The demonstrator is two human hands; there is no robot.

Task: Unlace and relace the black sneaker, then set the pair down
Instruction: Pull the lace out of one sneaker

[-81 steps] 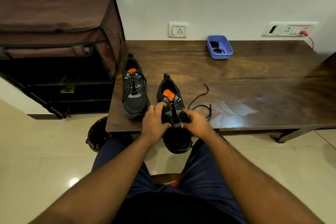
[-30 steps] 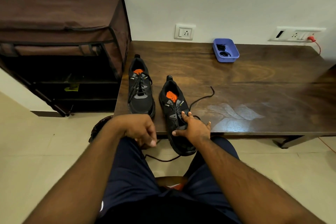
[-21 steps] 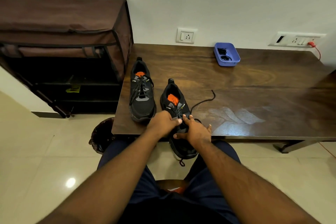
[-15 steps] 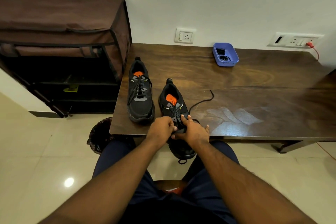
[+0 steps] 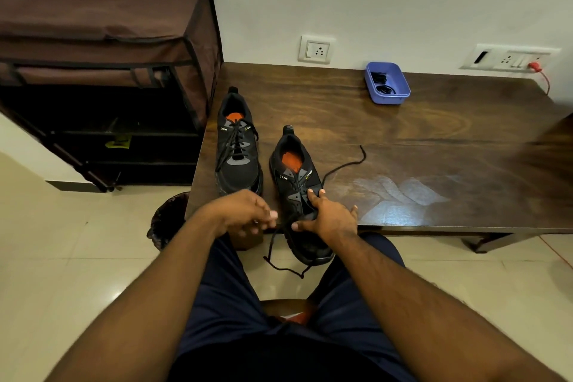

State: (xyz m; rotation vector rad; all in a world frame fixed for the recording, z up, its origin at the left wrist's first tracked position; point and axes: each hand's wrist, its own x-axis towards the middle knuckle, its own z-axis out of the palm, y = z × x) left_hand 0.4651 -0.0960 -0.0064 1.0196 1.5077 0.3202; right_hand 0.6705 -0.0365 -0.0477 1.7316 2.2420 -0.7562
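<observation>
You sit at a dark wooden table [image 5: 403,146] set against a white wall, over a pale tiled floor. A brown fabric shoe rack [image 5: 102,71] stands to its left, with a dark waste bin [image 5: 169,217] below the table's near left corner. Two socket plates are on the wall: one [image 5: 316,49] centred, one [image 5: 511,57] at right with a red plug. One blue tray [image 5: 387,82] sits near the back edge.

Two black sneakers are present. The laced sneaker [image 5: 237,149] rests fully on the table. The part-laced sneaker [image 5: 297,192] overhangs the near edge, toe toward you. One lace [image 5: 273,245] hangs below it; its other end trails across the table.

Your left hand [image 5: 245,214] pinches the lace with curled fingers. Your right hand [image 5: 331,217] holds the part-laced sneaker, fingers spread, thumb across the side.
</observation>
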